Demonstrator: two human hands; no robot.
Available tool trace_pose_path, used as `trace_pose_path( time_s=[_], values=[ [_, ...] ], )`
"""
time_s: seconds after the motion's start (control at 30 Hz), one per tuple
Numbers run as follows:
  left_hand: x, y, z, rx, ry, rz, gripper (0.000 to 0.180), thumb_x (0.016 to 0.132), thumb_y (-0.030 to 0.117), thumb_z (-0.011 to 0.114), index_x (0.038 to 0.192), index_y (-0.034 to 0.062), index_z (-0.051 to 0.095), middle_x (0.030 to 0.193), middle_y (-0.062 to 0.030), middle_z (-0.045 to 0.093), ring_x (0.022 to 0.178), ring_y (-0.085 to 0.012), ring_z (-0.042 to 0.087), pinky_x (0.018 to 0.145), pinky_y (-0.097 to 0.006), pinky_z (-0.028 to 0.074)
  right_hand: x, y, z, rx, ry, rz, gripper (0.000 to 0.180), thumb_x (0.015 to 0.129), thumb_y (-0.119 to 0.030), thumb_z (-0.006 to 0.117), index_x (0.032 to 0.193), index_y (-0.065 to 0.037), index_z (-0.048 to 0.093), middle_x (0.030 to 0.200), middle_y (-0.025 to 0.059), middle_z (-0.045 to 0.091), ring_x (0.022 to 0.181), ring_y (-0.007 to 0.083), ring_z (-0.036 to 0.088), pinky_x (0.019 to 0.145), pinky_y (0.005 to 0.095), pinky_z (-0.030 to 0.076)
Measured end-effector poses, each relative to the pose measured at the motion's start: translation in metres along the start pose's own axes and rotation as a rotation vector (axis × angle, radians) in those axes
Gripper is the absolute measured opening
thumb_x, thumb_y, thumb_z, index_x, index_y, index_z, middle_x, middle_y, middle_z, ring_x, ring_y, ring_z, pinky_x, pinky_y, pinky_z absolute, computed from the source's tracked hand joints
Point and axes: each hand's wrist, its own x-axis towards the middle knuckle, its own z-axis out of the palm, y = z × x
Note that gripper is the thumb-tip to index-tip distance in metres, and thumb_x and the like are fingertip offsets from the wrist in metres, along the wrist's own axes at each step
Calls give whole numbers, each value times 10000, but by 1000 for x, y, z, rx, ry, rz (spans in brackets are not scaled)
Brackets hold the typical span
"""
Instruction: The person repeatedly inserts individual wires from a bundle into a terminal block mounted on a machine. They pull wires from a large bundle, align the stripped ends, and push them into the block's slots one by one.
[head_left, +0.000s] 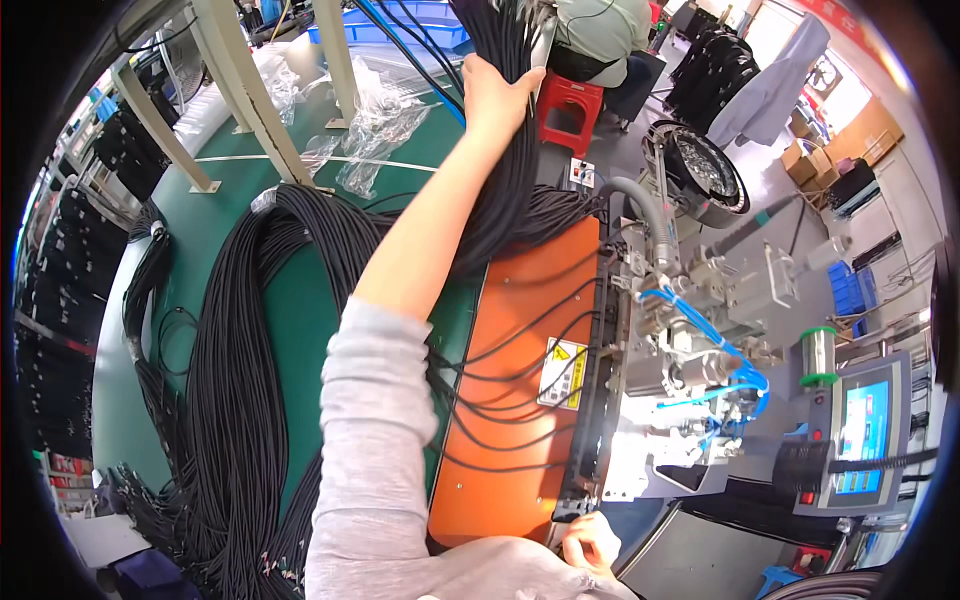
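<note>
My left hand (497, 98) reaches far forward and is closed round a thick bundle of black cables (507, 170), near its far end. The bundle hangs down over the far end of an orange plate (520, 300). Close to my body, my right hand (590, 543) is curled beside the near corner of that plate. Whatever its fingers hold, if anything, is hidden. Several single cables (505, 415) run across the plate to a dark rail (590, 400) along the machine's edge. A larger looped bundle of black cables (235, 370) lies on the green table (300, 330) at the left.
On the right stands a machine (690, 350) with blue air tubes, a wire spool (818, 357) and a lit screen (862, 435). Metal posts (250, 90) and clear plastic bags (370, 120) are at the far left. A person sits on a red stool (570, 112) ahead.
</note>
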Motion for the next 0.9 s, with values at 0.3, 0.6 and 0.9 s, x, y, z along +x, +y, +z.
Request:
trace_pose_path(
  time_s=[0.3,0.6,0.9],
  values=[
    [-94,-14,-116,225,-467,172,745,775,403,710,1298,-66,463,1278,-268,513,1229,-369,471,1034,-399,373,11,-12,-1,-122,-248,166,90,774,-54,708,809,-33,628,780,102,637,694,256,590,652,345,478],
    [-230,-58,-275,421,-619,-355,748,874,422,624,1346,-101,375,1265,-301,504,1178,-370,520,974,-399,429,82,-23,97,432,-595,471,603,877,-252,633,1355,38,408,1342,237,484,1256,310,480,1019,360,397],
    [-205,-72,-238,-121,-673,-961,631,892,328,650,1234,-166,457,1095,-199,609,952,-231,620,789,-341,517,151,9,228,376,-287,624,567,836,-228,648,1274,52,422,1206,204,527,1109,272,535,926,351,439]
  ],
)
